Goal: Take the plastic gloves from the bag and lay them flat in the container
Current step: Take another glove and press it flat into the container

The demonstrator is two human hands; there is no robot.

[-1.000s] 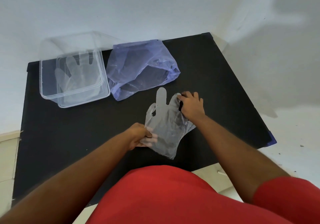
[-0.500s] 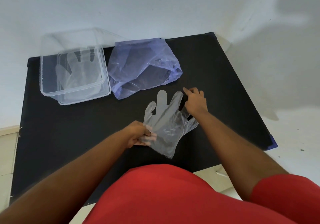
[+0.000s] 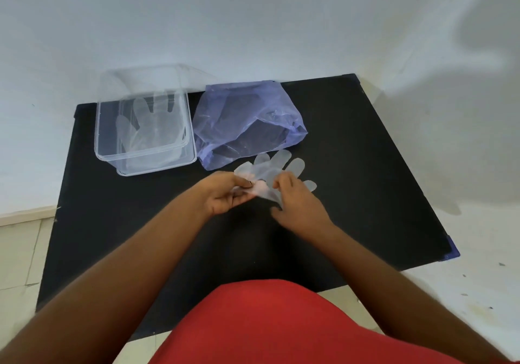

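A thin clear plastic glove [image 3: 277, 166] is held over the black table between both hands, its fingers pointing away toward the bag. My left hand [image 3: 225, 196] pinches its left edge, and my right hand [image 3: 295, 203] pinches its right side near the cuff. A translucent purple bag [image 3: 247, 121] lies open just beyond the glove. The clear rectangular container [image 3: 112, 154] stands to the bag's left at the table's back, with a glove [image 3: 152, 127] lying flat inside it.
The black table [image 3: 365, 180] ends at a white wall behind and a right edge with a blue corner [image 3: 451, 254]. A clear lid [image 3: 146, 79] leans behind the container. Pale floor tiles show at the left.
Both hands have lifted the glove off the table and carried it forward toward the bag. My right hand shifted from the glove's fingers to grip its side.
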